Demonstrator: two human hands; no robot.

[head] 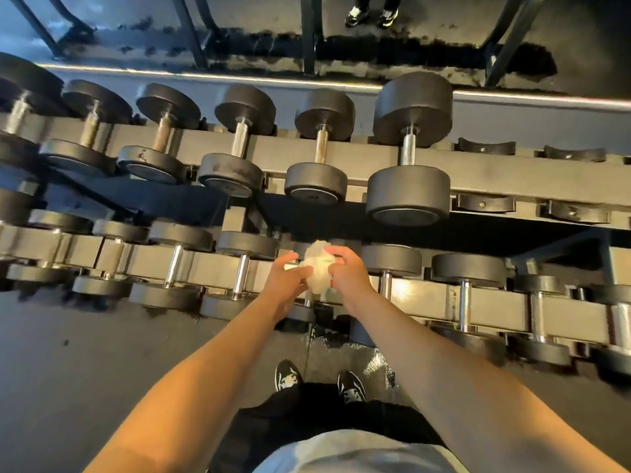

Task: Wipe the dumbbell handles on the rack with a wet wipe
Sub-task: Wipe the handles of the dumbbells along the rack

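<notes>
Below, both hands, left [285, 279] and right [345, 273], pinching crumpled wet wipe [318, 268]; lower-rack dumbbells [464, 291] behind, shoes [351, 387] underneath

White wipe [317, 268], black dumbbells [408, 148]

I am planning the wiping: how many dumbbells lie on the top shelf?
6 dumbbells in one row, from the left: first (cut by the edge), second, third, fourth, fifth, sixth, the biggest. More may hide farther left.
</notes>
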